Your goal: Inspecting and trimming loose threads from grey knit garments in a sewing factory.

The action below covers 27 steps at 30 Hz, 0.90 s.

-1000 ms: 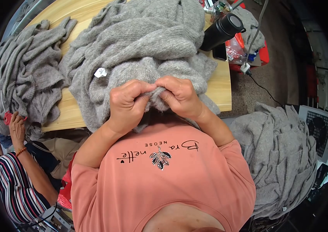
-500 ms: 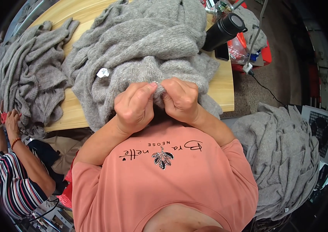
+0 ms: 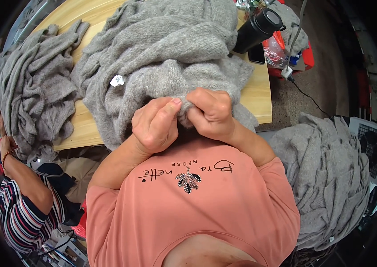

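Observation:
A fluffy grey knitted garment (image 3: 157, 79) lies bunched at the table's near edge, in front of my chest. Its edge is pinched between the thumb and curled fingers of my left hand (image 3: 155, 123). Close beside it, my right hand (image 3: 210, 113) is closed on the same knit, knuckles up. Only a small fold shows between the two hands, and whether anything tiny sits in the fingertips is hidden. A white label (image 3: 117, 80) lies on the knit to the left.
More grey knitwear (image 3: 33, 89) is heaped at the left, where a co-worker's hand (image 3: 6, 147) touches it. At the table's (image 3: 259, 107) right stand a black bottle (image 3: 258, 30) and a dark phone (image 3: 256, 54). A big grey knit pile (image 3: 322, 182) lies right of me, near a power cord (image 3: 306, 95).
My hands keep their pinch on the knit, with the right one shifted slightly rightward. At the left, the co-worker's arm has moved and the red item there is less visible.

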Each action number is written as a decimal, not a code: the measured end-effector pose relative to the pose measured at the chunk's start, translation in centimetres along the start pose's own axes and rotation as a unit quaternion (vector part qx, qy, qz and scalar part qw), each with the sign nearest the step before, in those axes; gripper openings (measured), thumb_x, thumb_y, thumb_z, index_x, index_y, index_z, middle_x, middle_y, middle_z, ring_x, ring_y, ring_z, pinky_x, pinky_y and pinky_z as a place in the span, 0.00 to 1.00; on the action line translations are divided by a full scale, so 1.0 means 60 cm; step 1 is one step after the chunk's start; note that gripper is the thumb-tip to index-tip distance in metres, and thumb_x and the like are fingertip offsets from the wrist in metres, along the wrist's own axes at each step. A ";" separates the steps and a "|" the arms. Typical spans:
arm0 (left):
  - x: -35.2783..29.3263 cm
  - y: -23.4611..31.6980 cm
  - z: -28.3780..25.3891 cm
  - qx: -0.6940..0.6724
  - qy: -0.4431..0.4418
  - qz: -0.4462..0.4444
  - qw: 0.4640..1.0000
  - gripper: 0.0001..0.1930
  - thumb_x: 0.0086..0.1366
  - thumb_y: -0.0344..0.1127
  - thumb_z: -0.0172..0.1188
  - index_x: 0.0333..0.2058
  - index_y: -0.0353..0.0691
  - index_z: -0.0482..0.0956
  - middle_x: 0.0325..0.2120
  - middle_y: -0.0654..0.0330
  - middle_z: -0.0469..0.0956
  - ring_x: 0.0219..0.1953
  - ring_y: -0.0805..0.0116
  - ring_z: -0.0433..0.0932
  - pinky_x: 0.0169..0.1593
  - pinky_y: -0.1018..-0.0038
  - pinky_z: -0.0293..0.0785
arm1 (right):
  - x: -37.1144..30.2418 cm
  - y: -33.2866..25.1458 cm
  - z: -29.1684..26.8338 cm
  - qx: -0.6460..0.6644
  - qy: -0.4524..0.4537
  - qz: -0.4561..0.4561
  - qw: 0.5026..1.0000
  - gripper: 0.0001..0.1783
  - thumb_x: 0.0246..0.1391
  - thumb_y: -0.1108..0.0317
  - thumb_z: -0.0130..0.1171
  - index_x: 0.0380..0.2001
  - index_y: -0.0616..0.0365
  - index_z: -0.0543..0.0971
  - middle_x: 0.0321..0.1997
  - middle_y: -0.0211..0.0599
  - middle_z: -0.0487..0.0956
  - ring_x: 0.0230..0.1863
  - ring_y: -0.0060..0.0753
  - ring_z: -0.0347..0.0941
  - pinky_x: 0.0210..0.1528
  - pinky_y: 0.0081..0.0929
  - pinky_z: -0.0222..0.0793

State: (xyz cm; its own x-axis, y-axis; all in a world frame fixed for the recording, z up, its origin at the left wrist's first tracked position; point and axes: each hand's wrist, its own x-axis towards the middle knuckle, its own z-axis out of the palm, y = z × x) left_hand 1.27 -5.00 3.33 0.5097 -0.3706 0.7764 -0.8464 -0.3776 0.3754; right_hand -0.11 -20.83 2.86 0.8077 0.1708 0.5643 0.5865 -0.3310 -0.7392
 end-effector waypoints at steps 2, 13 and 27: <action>-0.002 0.004 0.004 0.004 0.007 -0.015 1.000 0.13 0.44 0.15 0.56 0.32 0.30 0.74 0.21 0.52 0.75 0.19 0.63 0.75 0.21 0.77 0.71 | 0.005 0.008 0.012 -0.085 0.017 -0.044 0.995 0.09 0.29 0.82 0.54 0.21 0.62 0.71 0.14 0.37 0.67 0.13 0.37 0.65 0.15 0.29 0.58; 0.013 -0.010 -0.043 -0.268 -0.038 -0.242 0.932 0.11 0.48 0.17 0.56 0.33 0.30 0.74 0.21 0.53 0.75 0.19 0.66 0.75 0.23 0.78 0.70 | 0.006 -0.026 -0.032 0.038 -0.022 -0.210 0.977 0.10 0.41 0.78 0.53 0.32 0.66 0.73 0.29 0.47 0.76 0.23 0.42 0.73 0.22 0.32 0.70; 0.258 0.002 0.064 -0.083 -0.062 0.016 0.994 0.07 0.38 0.32 0.61 0.17 0.40 0.71 0.15 0.52 0.72 0.22 0.52 0.73 0.26 0.59 0.68 | -0.002 -0.110 -0.101 0.180 -0.165 -0.117 0.963 0.14 0.38 0.72 0.58 0.33 0.63 0.75 0.38 0.45 0.75 0.31 0.41 0.72 0.31 0.31 0.68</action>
State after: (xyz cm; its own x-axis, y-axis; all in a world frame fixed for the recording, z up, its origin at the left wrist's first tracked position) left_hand 9.66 -14.02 13.44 0.4889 -0.4863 0.7242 -0.8708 -0.2226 0.4383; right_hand -4.44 -24.26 9.92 0.5908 0.5066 0.6280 0.6903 0.0855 -0.7184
